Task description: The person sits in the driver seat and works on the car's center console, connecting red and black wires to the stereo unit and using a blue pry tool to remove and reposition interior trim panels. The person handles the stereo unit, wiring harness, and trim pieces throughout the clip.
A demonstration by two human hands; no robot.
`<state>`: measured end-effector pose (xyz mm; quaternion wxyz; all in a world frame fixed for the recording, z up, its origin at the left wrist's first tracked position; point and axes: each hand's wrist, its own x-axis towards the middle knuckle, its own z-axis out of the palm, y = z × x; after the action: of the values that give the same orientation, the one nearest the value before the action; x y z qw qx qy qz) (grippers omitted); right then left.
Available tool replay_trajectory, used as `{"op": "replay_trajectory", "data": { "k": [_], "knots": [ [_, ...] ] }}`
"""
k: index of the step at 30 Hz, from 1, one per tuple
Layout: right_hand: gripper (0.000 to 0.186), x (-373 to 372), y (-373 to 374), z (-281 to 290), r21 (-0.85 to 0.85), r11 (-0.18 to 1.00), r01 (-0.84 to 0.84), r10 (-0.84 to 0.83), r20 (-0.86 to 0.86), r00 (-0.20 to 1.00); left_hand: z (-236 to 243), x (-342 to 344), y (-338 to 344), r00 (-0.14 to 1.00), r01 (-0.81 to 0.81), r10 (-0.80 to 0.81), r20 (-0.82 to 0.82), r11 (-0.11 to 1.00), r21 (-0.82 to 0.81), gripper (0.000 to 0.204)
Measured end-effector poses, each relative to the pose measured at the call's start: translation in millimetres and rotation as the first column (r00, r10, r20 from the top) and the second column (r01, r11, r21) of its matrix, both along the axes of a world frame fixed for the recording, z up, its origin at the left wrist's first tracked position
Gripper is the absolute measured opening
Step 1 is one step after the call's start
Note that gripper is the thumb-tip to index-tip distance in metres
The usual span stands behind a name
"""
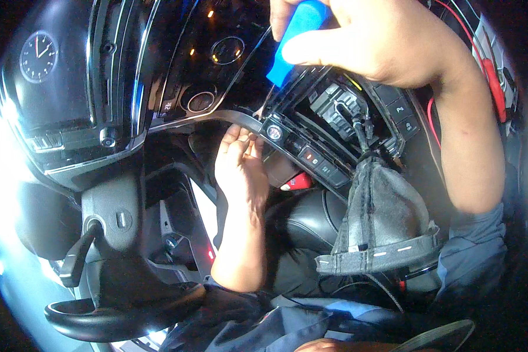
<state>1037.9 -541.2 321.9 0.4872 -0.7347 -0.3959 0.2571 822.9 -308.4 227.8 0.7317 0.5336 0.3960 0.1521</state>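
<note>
We record: right hand [358, 41], fingers pinching a blue pry tool [293, 44] at top centre, its tip against the opened centre console [334, 117]. Left hand [240, 170], fingers pressed under a loosened grey trim strip [229, 117]. Nearby: gear-shift boot [381, 223] pulled loose, red wires [493, 76], steering wheel [123, 311], instrument dial [39, 56].

Blue tool handle [293, 44]; grey gear-lever boot [384, 220]; red wires [494, 79]; black steering wheel [120, 317]; blue-grey sleeves [472, 255].
</note>
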Motion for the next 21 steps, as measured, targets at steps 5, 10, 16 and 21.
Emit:
{"op": "replay_trajectory", "data": {
  "k": [5, 10, 16, 21],
  "knots": [
    [0.029, -3, 2, -5, 0.021, 1.000, 0.017, -0.019, 0.057, 0.998, 3, 1, -1, 0.999, 0.024, -0.024, 0.024, 0.999, -0.022, 0.034],
    [0.026, -1, 3, -14, 0.042, 0.999, 0.029, -0.023, -0.140, 0.990, -3, 3, 2, 0.999, -0.008, 0.009, 0.036, 0.999, -0.031, 0.030],
    [0.021, 14, 7, -25, -0.021, 0.999, 0.048, -0.052, -0.469, 0.882, -11, 8, 5, 1.000, -0.017, 0.017, 0.020, 1.000, 0.005, 0.019],
    [0.021, 11, 14, -29, -0.163, 0.982, 0.093, -0.158, -0.455, 0.876, -11, 17, 4, 0.998, -0.031, 0.036, -0.047, 0.994, 0.103, 0.025]
  ]
}}
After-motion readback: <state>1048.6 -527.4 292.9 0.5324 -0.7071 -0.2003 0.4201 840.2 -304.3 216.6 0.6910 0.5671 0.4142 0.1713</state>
